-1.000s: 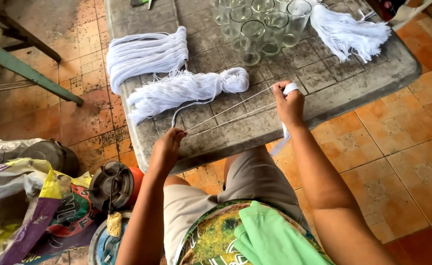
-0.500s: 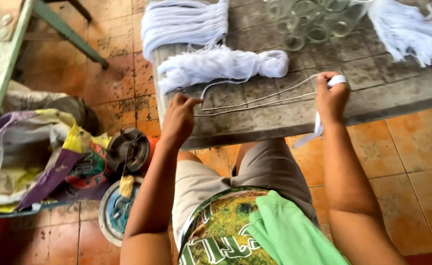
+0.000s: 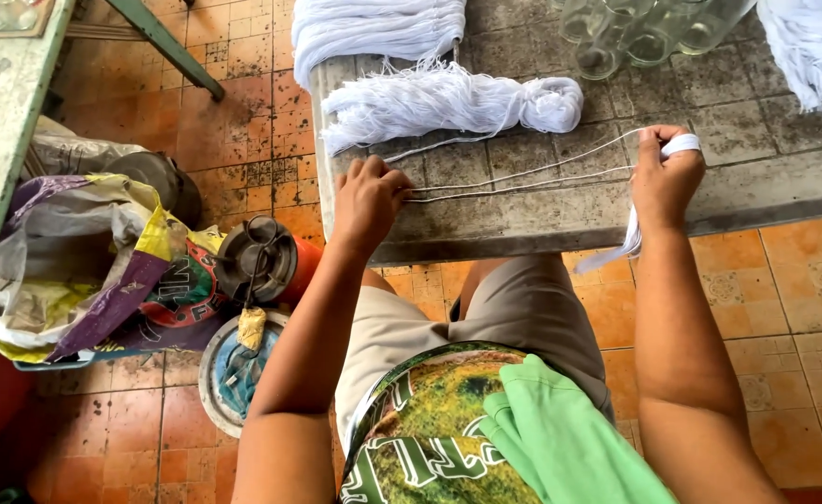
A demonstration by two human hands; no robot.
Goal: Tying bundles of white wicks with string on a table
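My left hand (image 3: 369, 198) pinches two thin white strings (image 3: 523, 177) at the near edge of a worn grey table (image 3: 756, 177). The strings run taut across the tabletop to my right hand (image 3: 665, 177), which is closed on their other end and on a loop of white tape (image 3: 680, 145) wrapped over its fingers; a loose end hangs below the table edge. A knotted bundle of white string (image 3: 448, 101) lies just beyond the strings, one strand trailing from it toward my left hand.
Another white string bundle (image 3: 373, 26) hangs over the table's far left edge, a third (image 3: 817, 42) lies at the right. Several clear glasses (image 3: 644, 33) stand at the back. On the tiled floor left: a small stove (image 3: 257, 261), crumpled sacks (image 3: 84, 266), a green bench (image 3: 5, 103).
The view has shifted left and down. My left hand has moved up onto the table edge and the strings now lie nearly level between my two hands.
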